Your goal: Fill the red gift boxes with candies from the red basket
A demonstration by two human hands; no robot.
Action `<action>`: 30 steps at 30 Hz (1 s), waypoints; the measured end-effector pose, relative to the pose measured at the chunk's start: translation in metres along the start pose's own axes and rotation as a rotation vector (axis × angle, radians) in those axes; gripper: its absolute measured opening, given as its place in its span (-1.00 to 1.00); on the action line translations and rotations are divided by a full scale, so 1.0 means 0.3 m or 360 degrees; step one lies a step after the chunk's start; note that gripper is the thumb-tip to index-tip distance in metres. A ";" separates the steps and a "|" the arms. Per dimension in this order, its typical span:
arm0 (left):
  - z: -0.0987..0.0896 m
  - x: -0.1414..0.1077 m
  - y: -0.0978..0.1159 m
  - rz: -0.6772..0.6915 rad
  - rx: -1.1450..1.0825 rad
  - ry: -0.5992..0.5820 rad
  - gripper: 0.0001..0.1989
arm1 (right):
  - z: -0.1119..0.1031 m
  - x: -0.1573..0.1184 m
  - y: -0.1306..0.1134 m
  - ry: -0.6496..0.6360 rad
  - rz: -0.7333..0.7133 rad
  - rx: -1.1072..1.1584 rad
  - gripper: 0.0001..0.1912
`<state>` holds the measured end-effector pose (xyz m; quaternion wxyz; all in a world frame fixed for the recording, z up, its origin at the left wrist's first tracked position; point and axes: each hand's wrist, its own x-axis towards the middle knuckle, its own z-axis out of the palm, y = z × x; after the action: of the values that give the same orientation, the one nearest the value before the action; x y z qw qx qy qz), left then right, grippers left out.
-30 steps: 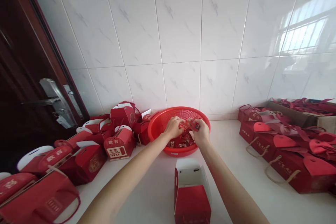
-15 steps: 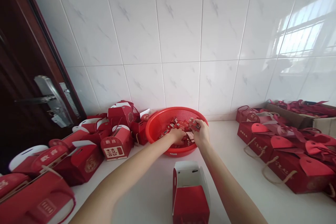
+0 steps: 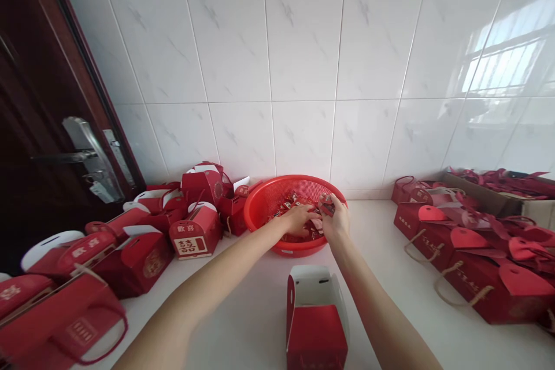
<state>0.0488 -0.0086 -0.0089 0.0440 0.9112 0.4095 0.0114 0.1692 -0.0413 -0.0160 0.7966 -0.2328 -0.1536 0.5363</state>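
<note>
A red plastic basket (image 3: pixel 255 205) stands near the tiled wall with small red-wrapped pieces (image 3: pixel 288 202) in it. Inside it, my left hand (image 3: pixel 299 218) lies over the wrapped pieces with its fingers spread. At the basket's right side, my right hand (image 3: pixel 337 218) has its fingers closed round small wrapped pieces (image 3: pixel 328 207). Nearer to me, between my forearms, a red box (image 3: pixel 317 329) stands with its top open, showing a white inside.
Several red boxes (image 3: pixel 195 231) crowd the left side beside a dark door (image 3: pixel 39 98) with a metal handle. More red boxes with rope handles (image 3: pixel 489 283) are on the right, before a cardboard box (image 3: pixel 535 212) of red ribbons.
My left hand has lifted slightly and moved right over the wrapped pieces, its fingers now spread. My right hand stays at the basket's right side, still holding pieces. The view has shifted slightly.
</note>
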 end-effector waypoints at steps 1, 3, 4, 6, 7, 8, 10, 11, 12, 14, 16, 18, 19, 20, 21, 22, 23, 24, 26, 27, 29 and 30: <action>0.007 0.007 0.012 0.0108 0.0011 -0.0045 -0.50 | -0.002 0.002 0.001 0.0011 -0.0003 0.0009 -0.77; 0.020 0.018 0.028 0.0229 0.0032 -0.0124 -0.55 | -0.006 0.008 0.001 0.0034 -0.0011 0.0017 -0.76; 0.026 0.022 0.031 0.0228 0.0035 -0.0142 -0.57 | -0.007 0.010 0.001 0.0036 -0.0013 0.0013 -0.75; 0.033 0.028 0.029 0.0152 0.0030 -0.0138 -0.60 | -0.010 0.014 -0.001 0.0029 -0.0018 0.0007 -0.73; 0.035 0.030 0.024 0.0109 0.0025 -0.0129 -0.63 | -0.011 0.015 -0.002 0.0023 -0.0019 0.0006 -0.72; 0.035 0.032 0.017 0.0060 0.0016 -0.0115 -0.67 | -0.011 0.016 -0.002 0.0014 -0.0019 0.0007 -0.73; 0.032 0.033 0.001 -0.0049 -0.0018 -0.0083 -0.77 | -0.010 0.015 -0.004 -0.0002 -0.0022 0.0011 -0.74; 0.029 0.032 -0.008 -0.0105 -0.0042 -0.0064 -0.82 | -0.009 0.014 -0.004 -0.0011 -0.0026 0.0012 -0.75; 0.025 0.031 -0.017 -0.0160 -0.0070 -0.0039 -0.84 | -0.008 0.013 -0.004 -0.0019 -0.0030 0.0012 -0.76; 0.017 0.026 -0.034 -0.0273 -0.0133 0.0033 -0.84 | -0.006 0.011 -0.004 -0.0041 -0.0036 -0.0002 -0.78; 0.008 0.022 -0.049 -0.0389 -0.0201 0.0131 -0.83 | -0.006 0.010 -0.003 -0.0056 -0.0026 -0.0042 -0.79; 0.003 0.019 -0.064 -0.0507 -0.0265 0.0236 -0.79 | -0.006 0.010 -0.002 -0.0057 -0.0011 -0.0087 -0.79; 0.002 0.018 -0.072 -0.0562 -0.0296 0.0282 -0.74 | -0.006 0.010 -0.003 -0.0056 -0.0005 -0.0100 -0.79; 0.002 0.018 -0.080 -0.0612 -0.0325 0.0320 -0.70 | -0.005 0.010 -0.003 -0.0055 -0.0001 -0.0102 -0.79; 0.003 0.017 -0.088 -0.0658 -0.0351 0.0348 -0.66 | -0.004 0.009 -0.004 -0.0053 0.0005 -0.0094 -0.79; 0.004 0.017 -0.095 -0.0703 -0.0375 0.0366 -0.63 | -0.002 0.008 -0.005 -0.0046 0.0014 -0.0079 -0.79; 0.004 0.017 -0.102 -0.0746 -0.0394 0.0376 -0.59 | 0.001 0.006 -0.007 -0.0037 0.0027 -0.0061 -0.81; 0.004 0.016 -0.106 -0.0784 -0.0409 0.0384 -0.56 | 0.003 0.004 -0.008 -0.0028 0.0041 -0.0045 -0.82; -0.002 0.012 -0.106 -0.0813 -0.0424 0.0411 -0.48 | 0.006 0.000 -0.010 -0.0025 0.0059 -0.0029 -0.85; -0.007 0.009 -0.101 -0.0789 -0.0434 0.0422 -0.46 | 0.007 -0.001 -0.010 -0.0029 0.0058 -0.0029 -0.85; -0.019 0.002 -0.082 -0.0658 -0.0481 0.0376 -0.50 | 0.006 -0.001 -0.010 -0.0039 0.0048 -0.0031 -0.84; -0.023 -0.002 -0.070 -0.0570 -0.0520 0.0297 -0.52 | 0.005 0.001 -0.010 -0.0036 0.0043 -0.0028 -0.84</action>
<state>0.0324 0.0055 -0.0038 0.1539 0.8000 0.5593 0.1535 0.1709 -0.0418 -0.0132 0.7853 -0.2357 -0.1642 0.5484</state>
